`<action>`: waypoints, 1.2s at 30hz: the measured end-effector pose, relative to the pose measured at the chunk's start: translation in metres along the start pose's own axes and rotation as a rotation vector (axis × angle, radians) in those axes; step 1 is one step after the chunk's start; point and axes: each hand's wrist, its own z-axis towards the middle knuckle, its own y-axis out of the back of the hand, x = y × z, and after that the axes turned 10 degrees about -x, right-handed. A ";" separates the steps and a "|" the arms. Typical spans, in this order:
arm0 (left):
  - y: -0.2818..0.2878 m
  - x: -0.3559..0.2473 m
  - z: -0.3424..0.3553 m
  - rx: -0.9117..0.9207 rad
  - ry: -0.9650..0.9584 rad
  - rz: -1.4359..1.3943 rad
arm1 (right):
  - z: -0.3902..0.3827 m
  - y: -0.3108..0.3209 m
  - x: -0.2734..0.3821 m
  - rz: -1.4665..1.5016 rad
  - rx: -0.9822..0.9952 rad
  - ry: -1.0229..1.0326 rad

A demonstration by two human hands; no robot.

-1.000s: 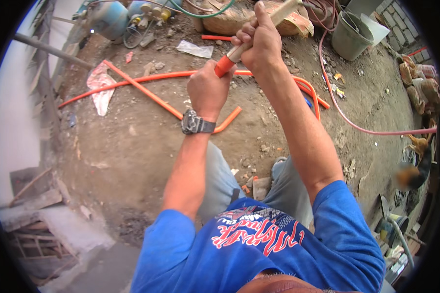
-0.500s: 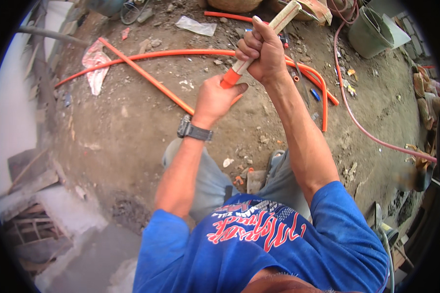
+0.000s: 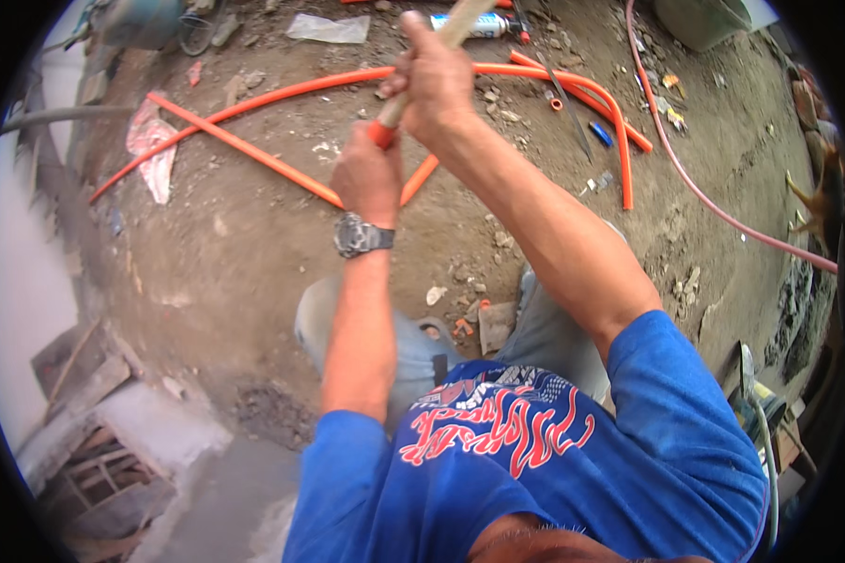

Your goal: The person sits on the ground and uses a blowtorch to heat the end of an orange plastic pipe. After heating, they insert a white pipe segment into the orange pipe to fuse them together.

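Observation:
A pale wooden-looking stick [image 3: 466,19] slants up and away in front of me. My right hand [image 3: 434,86] is wrapped round it. Its lower end meets the orange end of a pipe [image 3: 381,134]; whether it sits inside the pipe I cannot tell. Closed round that orange pipe just below is my left hand [image 3: 366,176], with a dark watch [image 3: 359,235] on the wrist. Behind the left wrist, an orange pipe length [image 3: 253,150] runs off to the left, and another orange stretch [image 3: 420,178] shows to the right; how they join is hidden.
A long curved orange pipe [image 3: 310,83] lies across the dirt. Near it are a saw-like blade [image 3: 568,113], a blue lighter-like object [image 3: 600,134], a white-and-blue tube [image 3: 479,25] and a plastic sheet [image 3: 329,28]. A pink hose [image 3: 685,174] curves along the right, below a bucket [image 3: 699,21].
Both hands have moved left with the stick and pipe, and the left hand now sits a little lower in the picture. My view has shifted, and the white-and-blue tube shows more fully.

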 end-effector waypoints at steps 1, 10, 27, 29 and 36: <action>-0.002 0.009 0.001 -0.041 -0.031 -0.052 | -0.002 -0.003 -0.008 -0.001 0.035 -0.016; 0.006 0.021 -0.011 0.531 0.409 -0.630 | 0.026 0.017 -0.011 -0.232 0.678 -0.333; -0.016 0.023 -0.013 0.130 0.084 -0.132 | 0.027 0.014 -0.018 -0.101 -0.030 -0.138; -0.017 0.023 -0.013 0.102 0.076 -0.147 | 0.025 0.014 -0.017 -0.084 -0.004 -0.144; -0.013 0.025 -0.013 0.273 0.183 -0.389 | 0.030 0.016 -0.014 -0.144 0.135 -0.226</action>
